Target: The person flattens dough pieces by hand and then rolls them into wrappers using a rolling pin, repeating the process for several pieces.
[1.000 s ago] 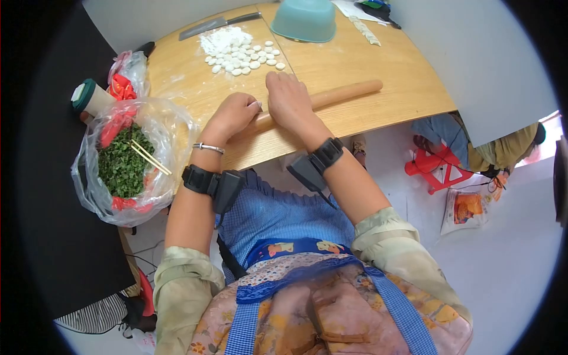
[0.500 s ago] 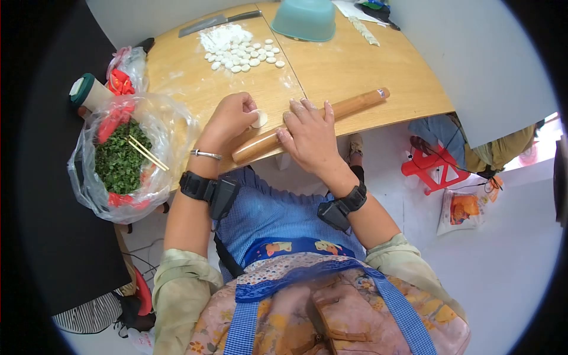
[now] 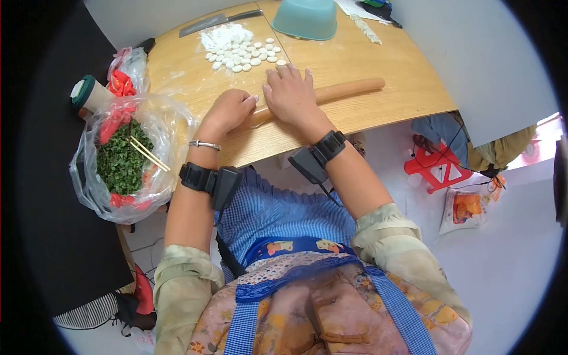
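A wooden rolling pin [image 3: 349,90] lies slantwise across the front part of the table. My right hand [image 3: 290,94] is flat on top of it, palm down, fingers stretched forward and lightly floured. Beside the pin's left end, my left hand [image 3: 228,112] is closed in a pinch at the table edge. The small round dough wrapper it pinched is now mostly hidden by the fingers and pin. Farther back lie several small flattened dough pieces [image 3: 238,68] next to a heap of white flour [image 3: 222,36].
A cleaver [image 3: 204,25] and an upturned teal bowl [image 3: 305,21] are at the back, with a dough strip [image 3: 367,29] to the right. At left stand a plastic bag of chopped greens [image 3: 121,160] with chopsticks [image 3: 149,154] and a green-lidded cup [image 3: 90,93]. A red stool [image 3: 435,168] stands below right.
My right hand has pushed forward, away from me, rolling the pin with it toward the dough pieces. My left hand stays nearly in place, and the wrapper has gone out of sight.
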Available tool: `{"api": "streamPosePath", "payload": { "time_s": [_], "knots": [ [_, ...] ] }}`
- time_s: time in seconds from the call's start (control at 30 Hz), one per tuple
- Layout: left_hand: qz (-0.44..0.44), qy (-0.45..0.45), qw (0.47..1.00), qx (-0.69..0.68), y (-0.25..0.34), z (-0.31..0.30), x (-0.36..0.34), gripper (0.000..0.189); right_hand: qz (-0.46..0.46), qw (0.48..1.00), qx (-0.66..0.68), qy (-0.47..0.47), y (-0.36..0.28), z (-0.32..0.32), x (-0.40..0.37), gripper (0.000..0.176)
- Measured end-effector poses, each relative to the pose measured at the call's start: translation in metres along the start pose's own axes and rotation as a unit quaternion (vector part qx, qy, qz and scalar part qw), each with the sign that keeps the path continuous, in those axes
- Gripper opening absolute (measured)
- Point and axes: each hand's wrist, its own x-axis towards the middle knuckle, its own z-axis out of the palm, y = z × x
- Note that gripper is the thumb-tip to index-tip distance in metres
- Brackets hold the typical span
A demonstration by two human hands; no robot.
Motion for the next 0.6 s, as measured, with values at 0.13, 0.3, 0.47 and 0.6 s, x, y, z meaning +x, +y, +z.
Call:
{"api": "streamPosePath", "payload": {
  "time_s": [0.13, 0.3, 0.47, 0.6],
  "knots": [
    [-0.021, -0.021, 1.0, -0.005, 0.004, -0.003, 0.001, 0.037, 0.008, 1.0, 0.021, 0.022, -0.002, -0.002, -0.009, 0.047],
    [-0.029, -0.017, 0.999, -0.04, 0.002, 0.001, -0.006, 0.019, -0.023, 0.997, 0.044, 0.066, 0.0, -0.012, -0.063, 0.051],
    [0.02, 0.05, 0.988, -0.142, -0.001, 0.01, -0.012, 0.013, -0.042, 0.997, 0.038, 0.046, 0.006, -0.025, -0.102, 0.049],
    [-0.015, 0.006, 0.974, -0.225, -0.003, 0.018, -0.02, 0.012, -0.049, 0.997, 0.038, 0.047, 0.007, -0.026, -0.103, 0.049]
  ]
}}
